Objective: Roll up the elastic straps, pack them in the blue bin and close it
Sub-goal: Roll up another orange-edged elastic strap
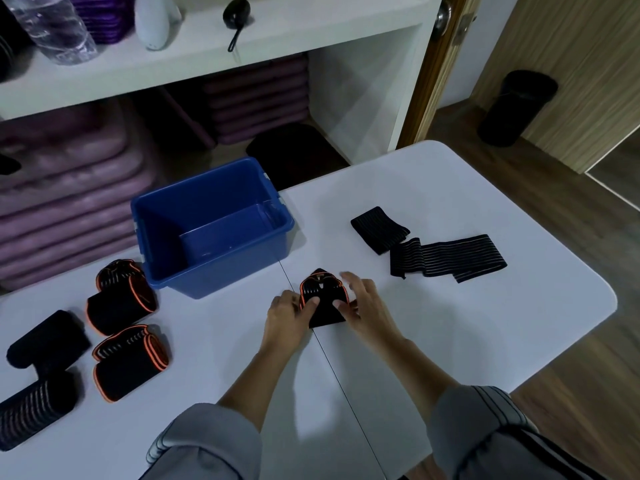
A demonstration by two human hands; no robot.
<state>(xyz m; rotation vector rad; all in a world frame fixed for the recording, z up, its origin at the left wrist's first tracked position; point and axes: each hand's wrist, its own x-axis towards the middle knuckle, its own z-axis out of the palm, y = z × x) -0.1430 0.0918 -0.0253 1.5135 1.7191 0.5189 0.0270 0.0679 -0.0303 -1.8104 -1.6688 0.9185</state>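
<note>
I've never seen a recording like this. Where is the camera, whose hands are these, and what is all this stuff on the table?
There is no machine here. A person wears a wide-angle camera on the head, and it looks down at their own two hands; this is the only picture. The left hand and right hand together hold a rolled orange-edged strap on the white table. Behind it stands the blue bin, open, with nothing inside. On the left lie more rolled straps. On the right, black striped straps lie unrolled. No lid is in view.
</note>
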